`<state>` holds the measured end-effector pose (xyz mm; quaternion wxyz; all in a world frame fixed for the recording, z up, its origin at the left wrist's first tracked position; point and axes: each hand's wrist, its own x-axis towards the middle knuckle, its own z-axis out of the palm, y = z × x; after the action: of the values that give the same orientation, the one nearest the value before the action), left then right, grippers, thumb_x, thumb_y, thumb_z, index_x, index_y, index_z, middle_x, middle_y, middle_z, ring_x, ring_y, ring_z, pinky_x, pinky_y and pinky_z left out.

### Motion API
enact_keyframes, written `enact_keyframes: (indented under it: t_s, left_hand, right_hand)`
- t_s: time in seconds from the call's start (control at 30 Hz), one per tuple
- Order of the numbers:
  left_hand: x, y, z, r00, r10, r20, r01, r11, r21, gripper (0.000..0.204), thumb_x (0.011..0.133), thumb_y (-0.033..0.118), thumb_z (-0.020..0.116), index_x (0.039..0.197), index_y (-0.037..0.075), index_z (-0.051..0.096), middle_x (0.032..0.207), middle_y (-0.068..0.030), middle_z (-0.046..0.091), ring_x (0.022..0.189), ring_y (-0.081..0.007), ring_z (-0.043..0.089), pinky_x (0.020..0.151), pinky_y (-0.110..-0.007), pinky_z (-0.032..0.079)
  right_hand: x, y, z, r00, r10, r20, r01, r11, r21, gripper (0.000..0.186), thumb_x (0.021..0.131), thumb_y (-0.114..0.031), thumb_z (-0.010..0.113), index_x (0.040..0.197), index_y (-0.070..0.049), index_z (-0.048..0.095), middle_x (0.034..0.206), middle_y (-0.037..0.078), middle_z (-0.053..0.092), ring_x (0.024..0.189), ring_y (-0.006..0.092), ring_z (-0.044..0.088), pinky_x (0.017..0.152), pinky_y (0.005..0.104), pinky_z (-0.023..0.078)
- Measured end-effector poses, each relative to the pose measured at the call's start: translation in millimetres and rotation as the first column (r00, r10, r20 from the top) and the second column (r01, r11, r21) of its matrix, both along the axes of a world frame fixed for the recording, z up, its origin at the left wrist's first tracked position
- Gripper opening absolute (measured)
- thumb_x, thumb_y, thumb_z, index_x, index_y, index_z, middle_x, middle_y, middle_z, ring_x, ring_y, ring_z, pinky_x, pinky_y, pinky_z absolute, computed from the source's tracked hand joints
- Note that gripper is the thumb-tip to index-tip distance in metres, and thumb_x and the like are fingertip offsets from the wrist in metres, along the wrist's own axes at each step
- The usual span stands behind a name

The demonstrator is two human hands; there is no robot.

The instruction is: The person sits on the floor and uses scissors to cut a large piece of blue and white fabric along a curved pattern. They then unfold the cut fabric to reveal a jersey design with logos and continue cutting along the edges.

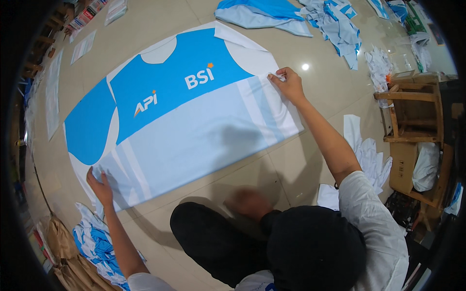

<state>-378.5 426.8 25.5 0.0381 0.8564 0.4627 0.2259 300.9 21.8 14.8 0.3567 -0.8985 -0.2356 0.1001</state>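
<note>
A large sheet of printed fabric lies spread on the floor before me. Its far part shows bright blue jersey-shaped panels with lettering and white margins. The near part is pale blue with white stripes and looks like the cloth's paler reverse side folded over. On the sheet's near left side rests my left hand, fingers apart and gripping nothing. At the right side, my right hand pinches the edge of the pale layer between thumb and fingers. The cloth wrinkles just below that pinch.
Blue and white cloth pieces lie at the far side, with crumpled scraps at near left. White cloth strips are at right, beside a wooden stool and a cardboard box. My bent knee is close to the fabric.
</note>
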Motion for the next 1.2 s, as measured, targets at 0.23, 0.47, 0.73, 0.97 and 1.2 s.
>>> enact_keyframes:
  t_s: [0.23, 0.47, 0.73, 0.97, 1.2]
  left_hand:
    - [47, -159, 39, 0.926, -0.378, 0.010, 0.355, 0.858, -0.372, 0.040, 0.090, 0.009, 0.082, 0.126, -0.001, 0.067, 0.126, -0.0191, 0.062, 0.119, -0.0394, 0.060, 0.106, -0.047, 0.048]
    - [47, -210, 16, 0.967, -0.238, 0.094, 0.255, 0.867, -0.428, 0.031, 0.090, 0.007, 0.084, 0.119, 0.004, 0.075, 0.126, -0.0163, 0.061, 0.121, -0.0356, 0.061, 0.105, -0.044, 0.050]
    - [44, -219, 9, 0.959, -0.280, 0.051, 0.280, 0.896, -0.344, 0.014, 0.095, 0.004, 0.078, 0.109, 0.002, 0.076, 0.117, -0.0167, 0.066, 0.115, -0.0347, 0.065, 0.101, -0.043, 0.053]
    - [47, -224, 10, 0.943, -0.328, 0.054, 0.330, 0.909, -0.254, 0.010, 0.097, 0.005, 0.075, 0.105, 0.001, 0.072, 0.113, -0.0171, 0.068, 0.111, -0.0357, 0.066, 0.098, -0.045, 0.054]
    - [47, -225, 13, 0.939, -0.341, 0.047, 0.340, 0.899, -0.277, 0.010, 0.097, 0.003, 0.074, 0.106, 0.001, 0.072, 0.111, -0.0168, 0.068, 0.110, -0.0362, 0.065, 0.098, -0.045, 0.053]
  right_hand:
    - [-37, -51, 18, 0.993, 0.020, -0.117, -0.027, 0.998, -0.064, 0.070, 0.082, -0.031, 0.097, 0.132, 0.001, 0.060, 0.085, 0.002, 0.061, 0.079, 0.0134, 0.059, 0.075, 0.0295, 0.053]
    - [-48, -88, 9, 0.992, 0.104, -0.068, -0.100, 0.992, 0.073, 0.061, 0.088, -0.016, 0.089, 0.137, 0.000, 0.057, 0.086, 0.003, 0.061, 0.077, 0.0136, 0.058, 0.075, 0.0291, 0.052]
    - [-51, -84, 11, 0.997, -0.022, -0.075, 0.026, 0.998, 0.054, 0.054, 0.090, -0.014, 0.086, 0.135, 0.000, 0.061, 0.090, 0.006, 0.064, 0.078, 0.0168, 0.062, 0.077, 0.0324, 0.055]
    - [-49, -96, 0, 0.996, -0.052, -0.068, 0.054, 0.998, 0.031, 0.051, 0.088, -0.013, 0.087, 0.131, 0.001, 0.063, 0.090, 0.006, 0.066, 0.081, 0.0169, 0.064, 0.079, 0.0326, 0.056]
    - [-48, -91, -3, 0.994, -0.062, -0.084, 0.065, 0.997, 0.036, 0.048, 0.087, -0.012, 0.088, 0.128, 0.001, 0.065, 0.089, 0.006, 0.068, 0.082, 0.0167, 0.066, 0.081, 0.0324, 0.057]
